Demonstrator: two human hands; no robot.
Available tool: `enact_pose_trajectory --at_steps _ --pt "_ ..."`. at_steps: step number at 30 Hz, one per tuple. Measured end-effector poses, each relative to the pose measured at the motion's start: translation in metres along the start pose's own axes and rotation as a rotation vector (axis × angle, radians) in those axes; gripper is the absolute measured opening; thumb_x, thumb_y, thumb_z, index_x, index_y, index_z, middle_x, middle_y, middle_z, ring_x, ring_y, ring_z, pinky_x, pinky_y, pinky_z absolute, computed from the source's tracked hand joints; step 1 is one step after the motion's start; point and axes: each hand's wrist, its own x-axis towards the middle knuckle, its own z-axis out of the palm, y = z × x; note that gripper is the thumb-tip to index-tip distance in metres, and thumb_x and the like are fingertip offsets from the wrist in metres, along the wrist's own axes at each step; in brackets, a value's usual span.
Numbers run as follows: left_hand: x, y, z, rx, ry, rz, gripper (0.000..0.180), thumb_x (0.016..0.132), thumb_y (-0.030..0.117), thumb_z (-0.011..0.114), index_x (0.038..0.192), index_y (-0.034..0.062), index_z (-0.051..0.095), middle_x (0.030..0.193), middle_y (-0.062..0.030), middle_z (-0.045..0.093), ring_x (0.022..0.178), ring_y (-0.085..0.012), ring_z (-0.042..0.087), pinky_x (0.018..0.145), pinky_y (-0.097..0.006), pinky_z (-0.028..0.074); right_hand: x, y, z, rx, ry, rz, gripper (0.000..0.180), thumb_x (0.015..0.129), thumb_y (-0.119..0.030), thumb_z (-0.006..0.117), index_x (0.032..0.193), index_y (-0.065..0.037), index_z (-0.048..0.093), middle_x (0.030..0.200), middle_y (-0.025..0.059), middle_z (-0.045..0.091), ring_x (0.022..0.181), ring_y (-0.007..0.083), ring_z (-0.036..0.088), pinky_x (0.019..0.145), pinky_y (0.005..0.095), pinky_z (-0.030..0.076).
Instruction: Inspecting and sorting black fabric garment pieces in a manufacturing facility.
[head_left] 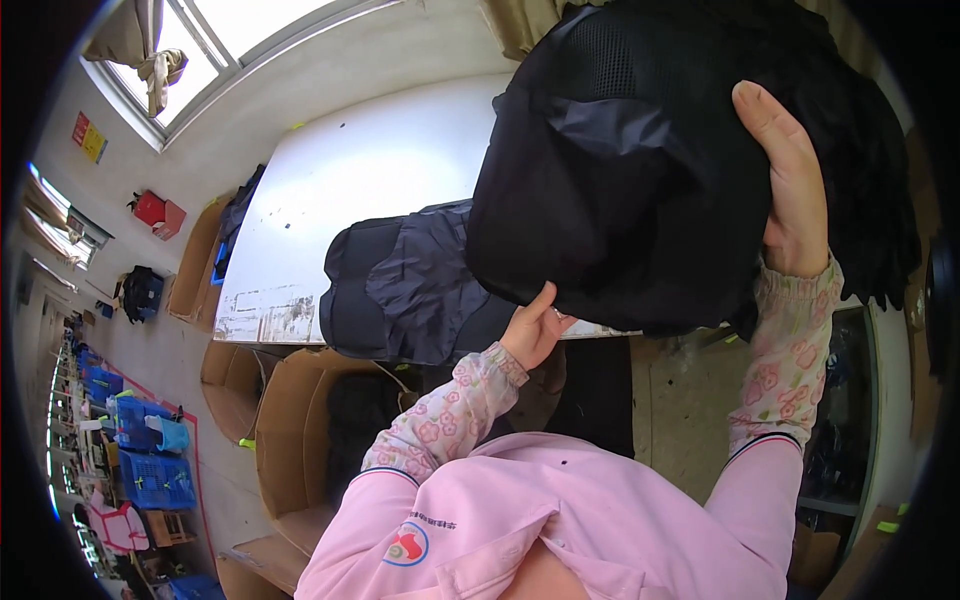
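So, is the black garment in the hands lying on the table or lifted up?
Lifted up. The left hand grips the black garment at its lower edge, the right hand at its side, above the white table.

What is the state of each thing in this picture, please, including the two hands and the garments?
left hand: grips the lower edge of the black garment
right hand: grips its right side
black garment: lifted above the table, bunched
dark garment: lies flat on the table, overhanging the near edge
white table: scuffed at its near left corner
cardboard box: open, with dark fabric inside
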Motion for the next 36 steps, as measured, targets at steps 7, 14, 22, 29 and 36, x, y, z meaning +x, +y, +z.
enact_pose_trajectory --at_steps 7,14,22,29,36 --pt "0.002 -0.005 0.061 -0.174 0.049 -0.058 0.034 0.098 0.021 0.052 0.126 0.0014 0.055 0.128 -0.0103 0.060 0.120 -0.0260 0.055 0.108 -0.040 0.038 -0.009 0.072 0.010 -0.151 0.055 -0.006 0.012 0.095 -0.014 0.060 0.095 -0.003 0.064 0.085 -0.0062 0.061 0.076 0.0010 0.053 0.070 0.0179 0.043" --pt "-0.039 0.066 0.086 -0.712 -0.265 -0.162 0.074 0.096 0.059 0.036 0.131 -0.0049 0.051 0.132 -0.0225 0.054 0.122 -0.0342 0.053 0.109 -0.045 0.036 -0.040 0.229 -0.071 -1.155 0.108 -0.014 0.026 0.088 -0.026 0.068 0.090 -0.001 0.058 0.074 0.0223 0.061 0.071 0.0396 0.060 0.061 0.0401 0.046" --pt "-0.064 0.226 -0.020 0.894 0.061 0.184 0.031 0.099 0.026 0.053 0.112 0.0005 0.063 0.107 -0.0060 0.068 0.095 -0.0136 0.064 0.085 -0.029 0.050 -0.026 0.149 -0.153 -0.372 0.183 0.201 0.015 0.094 -0.019 0.061 0.095 -0.004 0.061 0.089 0.0000 0.065 0.081 0.0100 0.061 0.072 0.0260 0.047" --pt "-0.017 0.203 -0.040 0.578 0.347 0.166 0.023 0.099 0.023 0.054 0.110 0.0044 0.062 0.100 -0.0059 0.069 0.082 -0.0154 0.067 0.072 -0.029 0.055 -0.003 0.012 -0.001 0.059 -0.098 0.085 0.042 0.094 -0.014 0.058 0.131 0.003 0.048 0.114 0.0092 0.064 0.095 0.0108 0.063 0.079 0.0233 0.052" --pt "0.009 0.117 -0.056 0.220 0.391 -0.134 0.032 0.099 0.026 0.051 0.119 0.0027 0.058 0.114 -0.0140 0.065 0.090 -0.0205 0.067 0.081 -0.034 0.055 0.066 -0.005 0.142 -0.128 -0.347 -0.067 0.063 0.083 -0.019 0.073 0.132 0.008 0.045 0.099 0.0143 0.064 0.075 0.0146 0.065 0.061 0.0261 0.051"
